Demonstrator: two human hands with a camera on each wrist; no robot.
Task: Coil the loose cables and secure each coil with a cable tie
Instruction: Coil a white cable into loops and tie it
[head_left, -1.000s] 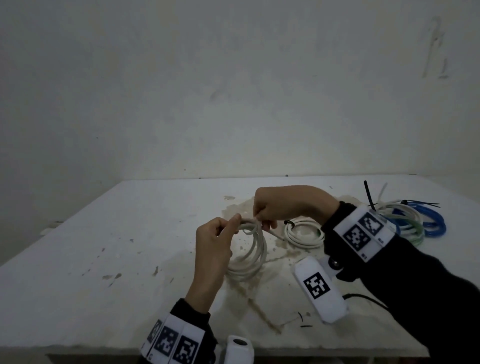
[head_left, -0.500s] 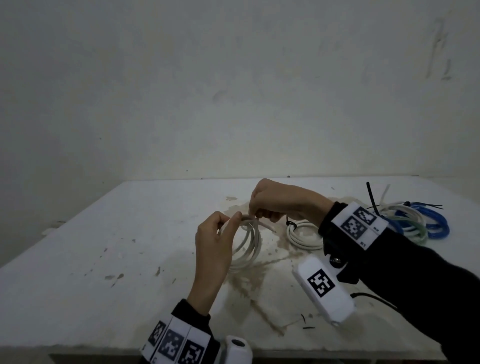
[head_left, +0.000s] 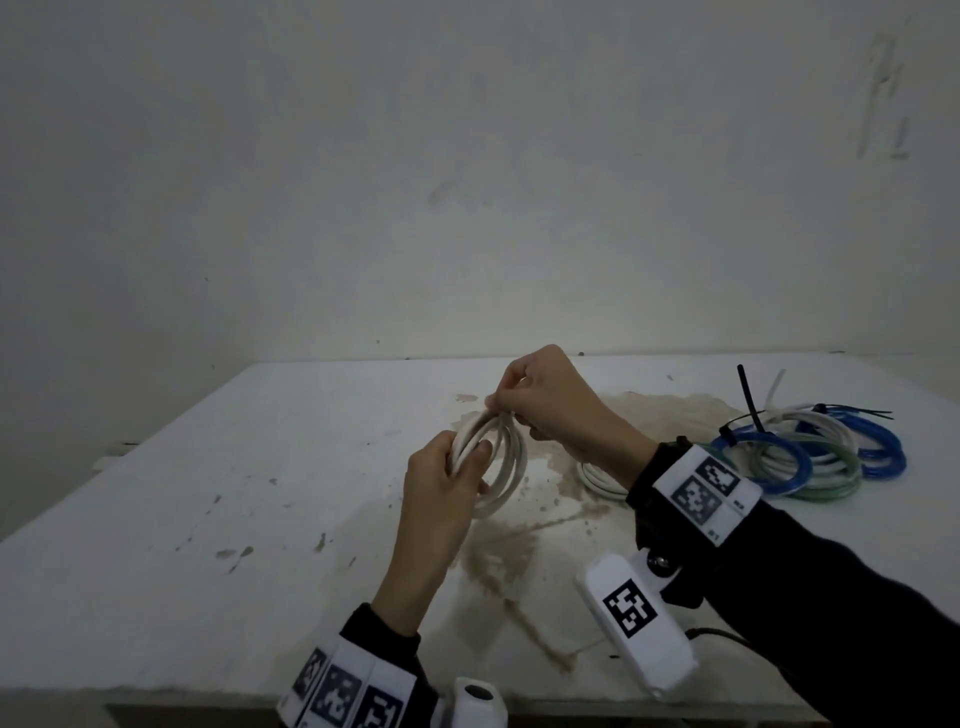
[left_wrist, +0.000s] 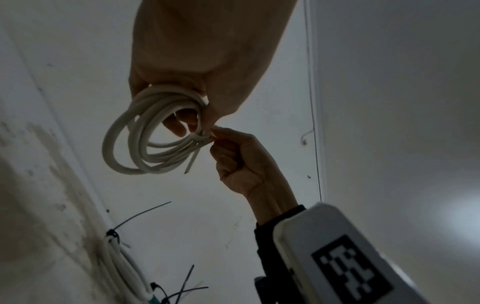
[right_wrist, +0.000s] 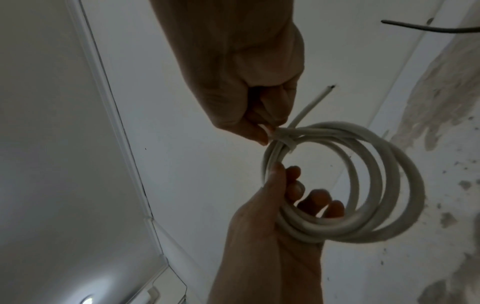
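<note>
Left hand (head_left: 441, 499) grips one white coil (head_left: 501, 467); right hand (head_left: 550, 400) pinches its tie (right_wrist: 284, 142).

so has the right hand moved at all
Yes. The right hand has risen, slightly leftward: its knuckles now cross the table's far edge in the head view; earlier they sat below it.

Dim, grainy light throughout; wrist views soft and warped, with corner glare.
</note>
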